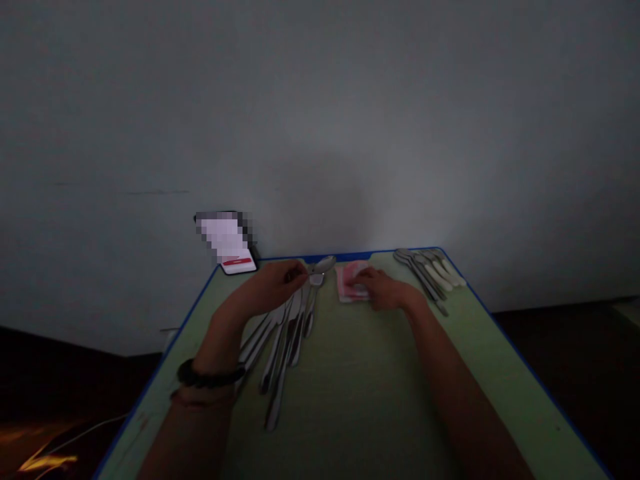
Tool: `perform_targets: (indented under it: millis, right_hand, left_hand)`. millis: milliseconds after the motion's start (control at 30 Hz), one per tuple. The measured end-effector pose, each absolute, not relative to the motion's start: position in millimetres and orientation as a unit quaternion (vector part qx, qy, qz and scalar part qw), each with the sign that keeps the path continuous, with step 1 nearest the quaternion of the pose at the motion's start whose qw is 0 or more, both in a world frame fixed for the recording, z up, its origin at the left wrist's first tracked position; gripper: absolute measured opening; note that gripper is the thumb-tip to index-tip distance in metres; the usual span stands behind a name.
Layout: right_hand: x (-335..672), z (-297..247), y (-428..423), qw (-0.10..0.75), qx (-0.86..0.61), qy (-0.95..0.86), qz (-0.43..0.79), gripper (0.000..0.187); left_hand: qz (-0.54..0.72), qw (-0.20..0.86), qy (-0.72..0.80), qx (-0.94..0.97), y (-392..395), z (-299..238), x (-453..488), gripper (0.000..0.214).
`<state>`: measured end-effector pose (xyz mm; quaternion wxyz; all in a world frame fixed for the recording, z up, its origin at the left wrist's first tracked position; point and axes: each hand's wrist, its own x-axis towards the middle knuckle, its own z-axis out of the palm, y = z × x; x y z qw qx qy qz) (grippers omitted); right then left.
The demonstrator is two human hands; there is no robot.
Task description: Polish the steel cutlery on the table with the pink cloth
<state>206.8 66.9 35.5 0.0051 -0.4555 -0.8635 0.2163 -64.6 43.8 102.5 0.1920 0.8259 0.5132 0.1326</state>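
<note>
My left hand (pixel 275 283) is closed, its fingertips pinching a metal spoon (pixel 324 265) whose bowl points right. Beneath and beside that hand, several metal pieces of cutlery (pixel 280 347), knives among them, lie fanned out on the table, partly covered by my wrist. A folded pink and white cloth (pixel 346 291) lies flat right of the spoon. My right hand (pixel 385 288) rests on the cloth's right side with its fingers bent and gripping it. The dim light blurs the fingertips.
At the table's far right corner lie several metal spoons (pixel 423 277) and several white-handled utensils (pixel 443 270). A phone (pixel 239 261) with a lit screen leans on the wall at the far left corner. The green table (pixel 360 387) has a blue edge and stands against a grey wall (pixel 320 120).
</note>
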Motion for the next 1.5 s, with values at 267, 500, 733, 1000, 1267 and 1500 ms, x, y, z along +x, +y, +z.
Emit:
perform_targets:
  millis: [267,500,733,1000,1267,1500]
  right_hand:
    - [191,44,69,0.118,-0.496,-0.839,0.192,0.031]
    - [201,75,67,0.328,-0.572,-0.726,0.195,0.021]
    - [190,111,47,0.408,-0.497,-0.734,0.217,0.034]
    - [190,116,41,0.432,-0.566,-0.685,0.155,0.035]
    - [182,118,37,0.424,-0.534,-0.692,0.237,0.037]
    - [175,115,38,0.383,-0.422,-0.781,0.256,0.03]
  left_hand:
    - [0.108,0.232,0.497,0.83,39,108,-60,0.028]
    - [0.097,0.24,0.487,0.834,34,114,-54,0.028]
    - [0.07,0.237,0.459,0.853,30,120,-46,0.038]
    - [0.059,0.244,0.47,0.847,28,124,-48,0.039]
    - [0.097,0.24,0.487,0.834,24,130,-43,0.034]
    - [0.118,0.183,0.475,0.853,22,132,-41,0.034]
